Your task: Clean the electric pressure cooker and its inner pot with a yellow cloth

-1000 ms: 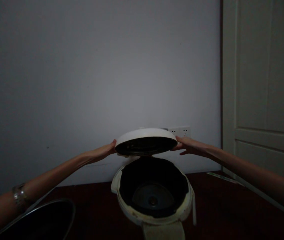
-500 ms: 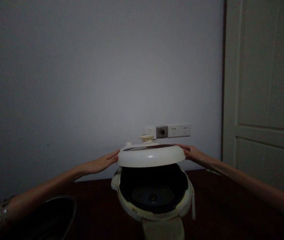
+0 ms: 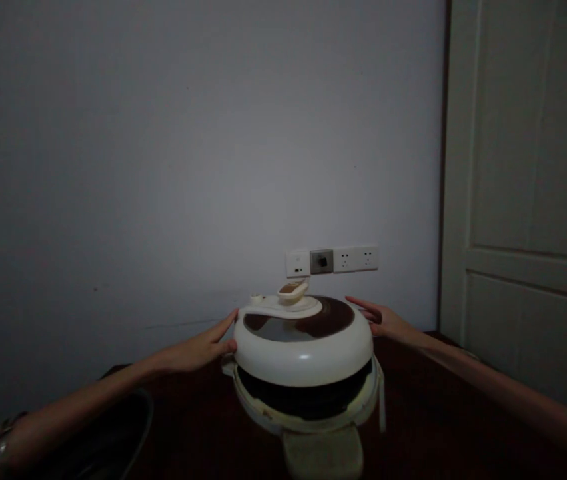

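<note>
A white pressure cooker lid (image 3: 305, 361) with a brown top panel and a raised knob (image 3: 292, 291) is tilted over the cooker's base (image 3: 325, 433). Its front edge stands above the rim, and a dark gap shows the pot's black inside (image 3: 308, 400). My left hand (image 3: 213, 347) grips the lid's left side, thumb low and fingers behind. On the opposite side, my right hand (image 3: 380, 321) holds the lid's edge with the thumb side against it and a finger stretched along the top. The far side of the lid and some fingertips are hidden.
The cooker stands on a dark red table (image 3: 423, 407) against a grey wall (image 3: 163, 147) with sockets (image 3: 356, 260). A dark round vessel (image 3: 113, 433) sits at lower left, partly under my left forearm. A pale door (image 3: 528, 200) is on the right.
The lid has tipped forward and come down in my hands, showing its top and covering most of the pot's opening. Both hands stay at its sides.
</note>
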A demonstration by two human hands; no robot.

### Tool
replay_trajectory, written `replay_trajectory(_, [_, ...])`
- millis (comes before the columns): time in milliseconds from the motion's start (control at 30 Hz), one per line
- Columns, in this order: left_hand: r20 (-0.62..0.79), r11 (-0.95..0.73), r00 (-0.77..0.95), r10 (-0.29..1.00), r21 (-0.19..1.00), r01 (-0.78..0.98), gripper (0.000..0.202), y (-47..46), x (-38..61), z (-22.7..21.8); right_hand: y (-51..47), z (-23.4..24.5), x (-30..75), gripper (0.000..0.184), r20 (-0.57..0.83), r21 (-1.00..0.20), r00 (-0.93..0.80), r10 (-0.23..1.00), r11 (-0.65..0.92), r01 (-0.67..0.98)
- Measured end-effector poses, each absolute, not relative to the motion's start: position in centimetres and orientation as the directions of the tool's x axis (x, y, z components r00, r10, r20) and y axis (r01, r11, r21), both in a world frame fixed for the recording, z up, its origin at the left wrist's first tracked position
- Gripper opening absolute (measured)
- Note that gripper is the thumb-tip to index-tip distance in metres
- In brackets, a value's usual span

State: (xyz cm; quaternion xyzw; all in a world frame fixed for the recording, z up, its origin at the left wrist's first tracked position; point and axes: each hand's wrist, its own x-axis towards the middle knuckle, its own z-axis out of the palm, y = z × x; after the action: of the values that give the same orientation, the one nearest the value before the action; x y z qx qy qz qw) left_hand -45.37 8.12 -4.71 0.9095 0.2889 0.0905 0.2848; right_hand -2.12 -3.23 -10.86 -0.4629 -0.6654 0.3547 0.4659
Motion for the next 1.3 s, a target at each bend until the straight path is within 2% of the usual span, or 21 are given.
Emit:
replay_trajectory(267, [0.049,-0.732,0.870,0.491,0.564,0.381,0.096,9.0,-45.6,-6.2,-3.4,-11.9,-2.3,0.126,0.314,-0.896,-0.179,0.932,0.353,0.270])
replay_trajectory(567, [0.119,-0.800,0.908,0.402,0.527,0.286,0.093,8.5,-45.4,-6.1,-3.6,-12.3,-2.5,0.129,0.302,-0.893,-0.200,0.932,0.350,0.284])
replay_trajectory(867, [0.135,-0.813,0.918,0.373,0.523,0.254,0.091,8.9,-45.4,-6.7,-4.2,-11.2,-2.6,0.129,0.272,-0.831,-0.217,0.937,0.343,0.438])
replay_trajectory(1300, [0.146,-0.817,0.923,0.357,0.527,0.233,0.089,9.0,-45.5,-6.9,-5.3,-9.5,-3.3,0.122,0.214,-0.779,-0.205,0.955,0.294,0.554])
